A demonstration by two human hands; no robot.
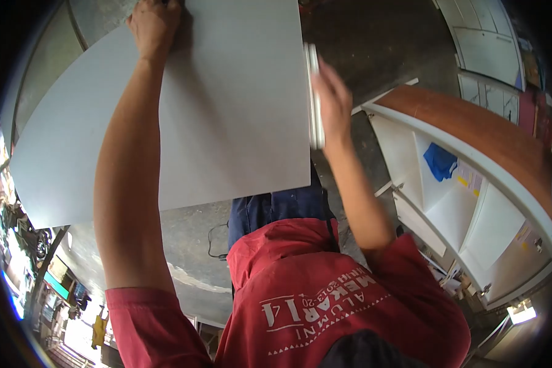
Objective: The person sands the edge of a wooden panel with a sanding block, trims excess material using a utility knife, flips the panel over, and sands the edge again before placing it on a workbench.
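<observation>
- The broad, smooth white flat panel (pixel 239 122) spans the far left and centre; it looks stiff, awkwardly wide and slippery-faced, best gripped by opposite edges, sparing the corners.
- Left hand (pixel 154 27) rests at its far side; fingers are partly cropped, their closure unclear.
- Right hand (pixel 336 101) touches the slim, white ridged strip (pixel 315 101), probably light, beside the panel's right edge; blur hides whether fingers wrap it.

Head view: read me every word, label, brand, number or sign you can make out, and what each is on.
"ALUMNI": on the red shirt, upside down in this view.
"MEKAR": same shirt; its last letter is less certain.
"2013-20": same shirt; whatever follows, and the word before it, are unclear.
Large white characters beside these: too distorted to read surely.
Paper labels inside the open cabinet: too small to read.
</observation>
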